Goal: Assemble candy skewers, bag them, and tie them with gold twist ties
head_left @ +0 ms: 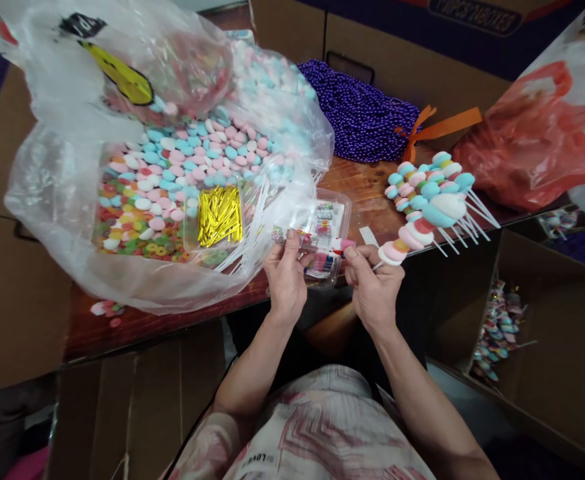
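Observation:
My left hand (287, 280) pinches a small clear printed plastic wrapper (308, 241) between thumb and fingers. Closed around the stick of a marshmallow skewer (406, 239) is my right hand (376, 287); its thumb and finger also meet the wrapper's colourful end. The skewer tilts up to the right, with pink, white and blue pieces on it. Beneath my hands sits a clear plastic tray (339, 207) of printed wrappers. Beyond the right hand, several finished-looking skewers (422, 181) lie in a pile, white sticks pointing toward me.
A large plastic bag (47, 200) spreads over the table, holding marshmallows (212, 143), gummy rings (167, 249), white sticks (257, 217) and a tub of gold twist ties (219, 215). Purple beads (357, 110) and a red bag (522, 140) lie behind. A cardboard box (552, 360) stands lower right.

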A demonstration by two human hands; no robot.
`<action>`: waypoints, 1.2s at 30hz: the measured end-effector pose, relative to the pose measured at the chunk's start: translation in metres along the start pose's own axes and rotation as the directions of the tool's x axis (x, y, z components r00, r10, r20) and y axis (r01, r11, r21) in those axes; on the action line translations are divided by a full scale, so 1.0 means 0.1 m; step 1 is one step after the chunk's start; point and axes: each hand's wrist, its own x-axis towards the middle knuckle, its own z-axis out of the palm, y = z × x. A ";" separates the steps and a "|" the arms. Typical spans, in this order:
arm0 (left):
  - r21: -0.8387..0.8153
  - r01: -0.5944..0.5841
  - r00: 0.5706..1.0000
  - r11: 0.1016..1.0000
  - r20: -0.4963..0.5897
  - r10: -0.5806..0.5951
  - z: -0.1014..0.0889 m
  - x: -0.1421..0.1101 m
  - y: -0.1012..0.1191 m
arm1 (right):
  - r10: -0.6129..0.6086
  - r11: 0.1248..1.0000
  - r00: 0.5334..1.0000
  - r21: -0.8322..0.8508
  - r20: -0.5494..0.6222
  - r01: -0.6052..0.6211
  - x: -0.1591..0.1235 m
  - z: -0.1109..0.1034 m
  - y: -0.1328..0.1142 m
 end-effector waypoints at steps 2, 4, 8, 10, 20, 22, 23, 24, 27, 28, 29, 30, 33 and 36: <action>0.015 0.005 1.000 1.000 -0.003 -0.004 0.01 0.00 0.01 | 0.007 0.999 1.000 0.044 0.003 -0.007 -0.01 0.00 -0.03; 0.027 0.015 1.000 1.000 -0.006 -0.015 0.01 0.01 0.02 | 0.018 0.997 1.000 0.073 -0.017 -0.016 -0.01 0.00 -0.05; -0.003 0.017 0.998 1.000 -0.059 -0.017 -0.04 0.11 0.09 | 0.066 0.998 0.996 0.005 -0.057 -0.065 0.00 -0.14 -0.09; -0.040 0.028 0.997 0.999 -0.076 -0.031 -0.08 0.18 0.13 | 0.073 0.986 0.997 -0.149 -0.018 -0.075 -0.03 -0.27 -0.12; -0.085 0.054 0.998 0.995 -0.032 -0.057 -0.16 0.31 0.16 | 0.003 0.895 0.977 -0.436 0.213 0.092 -0.35 -0.64 -0.30; -0.078 0.040 0.998 0.996 -0.039 -0.043 -0.14 0.30 0.15 | -0.035 0.876 0.964 -0.457 0.264 0.157 -0.37 -0.66 -0.33; -0.073 0.032 0.998 0.997 -0.045 -0.035 -0.13 0.29 0.15 | -0.056 0.862 0.957 -0.469 0.286 0.191 -0.37 -0.66 -0.35; -0.068 0.023 0.998 0.997 -0.052 -0.026 -0.12 0.29 0.15 | -0.073 0.848 0.949 -0.481 0.306 0.221 -0.36 -0.67 -0.36; -0.063 -0.005 0.999 0.998 -0.052 0.002 -0.11 0.27 0.13 | -0.119 0.803 0.930 -0.517 0.348 0.296 -0.34 -0.68 -0.39; -0.060 -0.015 0.999 0.998 -0.047 0.012 -0.11 0.27 0.13 | -0.135 0.786 0.924 -0.529 0.359 0.320 -0.33 -0.68 -0.39; -0.054 -0.024 0.999 0.998 -0.040 0.022 -0.11 0.27 0.12 | -0.151 0.769 0.917 -0.539 0.369 0.344 -0.33 -0.69 -0.39; -0.046 -0.034 0.999 0.998 -0.032 0.033 -0.11 0.26 0.11 | -0.169 0.753 0.909 -0.546 0.380 0.368 -0.32 -0.70 -0.39; -0.009 -0.074 0.997 0.997 -0.009 0.074 -0.11 0.26 0.10 | -0.203 0.713 0.890 -0.561 0.409 0.421 -0.30 -0.76 -0.39; 0.029 -0.121 0.992 0.992 0.025 0.120 -0.12 0.27 0.10 | -0.189 0.691 0.885 -0.582 0.427 0.428 -0.26 -0.82 -0.42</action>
